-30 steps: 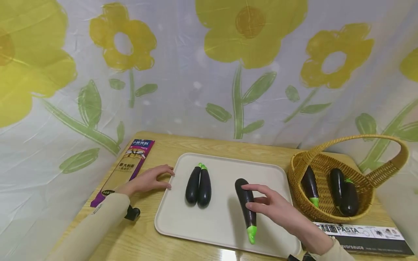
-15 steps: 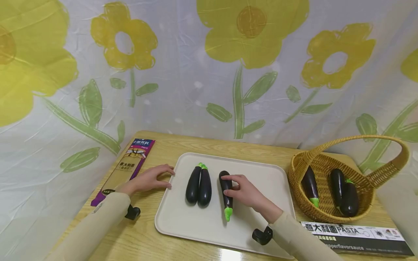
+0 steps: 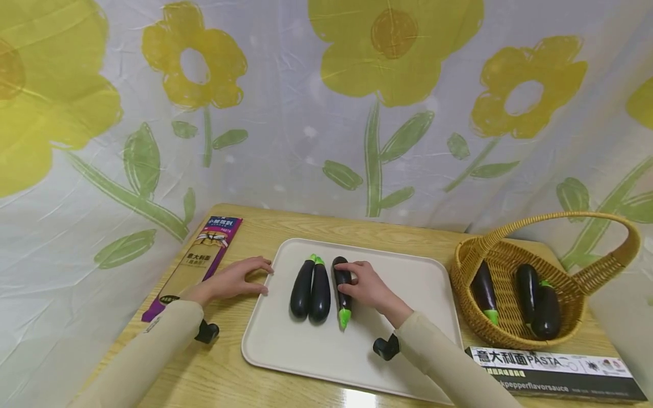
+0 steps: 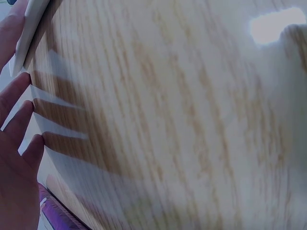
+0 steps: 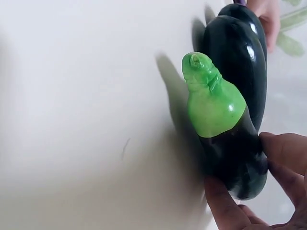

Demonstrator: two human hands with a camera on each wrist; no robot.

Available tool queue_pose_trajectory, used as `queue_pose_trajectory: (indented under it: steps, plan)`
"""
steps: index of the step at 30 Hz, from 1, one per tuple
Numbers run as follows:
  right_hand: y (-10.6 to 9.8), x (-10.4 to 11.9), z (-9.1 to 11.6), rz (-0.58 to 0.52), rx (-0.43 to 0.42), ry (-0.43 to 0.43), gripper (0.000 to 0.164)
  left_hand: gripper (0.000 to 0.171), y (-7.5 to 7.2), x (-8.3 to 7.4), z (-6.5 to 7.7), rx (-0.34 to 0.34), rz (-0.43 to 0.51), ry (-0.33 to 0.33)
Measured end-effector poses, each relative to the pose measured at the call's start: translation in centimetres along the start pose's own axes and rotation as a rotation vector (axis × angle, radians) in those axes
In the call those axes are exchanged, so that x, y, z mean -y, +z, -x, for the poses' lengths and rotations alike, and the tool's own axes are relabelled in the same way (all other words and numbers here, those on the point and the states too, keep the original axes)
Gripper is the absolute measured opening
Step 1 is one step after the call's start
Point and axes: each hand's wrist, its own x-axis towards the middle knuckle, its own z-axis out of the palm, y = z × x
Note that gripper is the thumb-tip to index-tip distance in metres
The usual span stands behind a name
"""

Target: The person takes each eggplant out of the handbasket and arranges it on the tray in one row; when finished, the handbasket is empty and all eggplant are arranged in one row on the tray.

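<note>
My right hand [image 3: 364,284] pinches a dark eggplant [image 3: 344,299] between thumb and fingers, low over the white tray [image 3: 306,357]. Its bright green stem end points toward the front of the tray. Just to its left, two more eggplants [image 3: 319,292] lie side by side with their green ends at the back. In the right wrist view, the held eggplant [image 5: 230,153] partly covers them, and thumb and fingertips press its sides. My left hand [image 3: 237,279] rests at the tray's left rim, fingers relaxed, holding nothing; in the left wrist view its fingertips are close along the rim [image 4: 32,28].
A wicker basket [image 3: 461,294] with a tall handle stands right of the tray, several eggplants inside. In front of it lies a black-and-white pasta box [image 3: 561,374]. A purple-edged pasta packet [image 3: 196,260] lies at the left on the wooden table [image 3: 224,362]. Behind hangs a flowered curtain [image 3: 285,141].
My right hand has carried the eggplant left and toward the back, from the tray's right half to beside the other two. The left hand has stayed at the rim.
</note>
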Motion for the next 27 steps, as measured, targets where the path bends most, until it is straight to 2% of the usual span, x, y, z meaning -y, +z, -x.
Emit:
queue_pose_trajectory:
  steps: [9,27]
  plan:
    - [0.47,0.65,-0.75,0.009,-0.010,0.014,0.044,0.042,0.05,0.16,-0.08,0.001,-0.006,0.011]
    - [0.47,0.85,-0.28,0.048,0.028,0.008,0.047,0.041,-0.08,-0.10,0.05,-0.001,0.000,0.016]
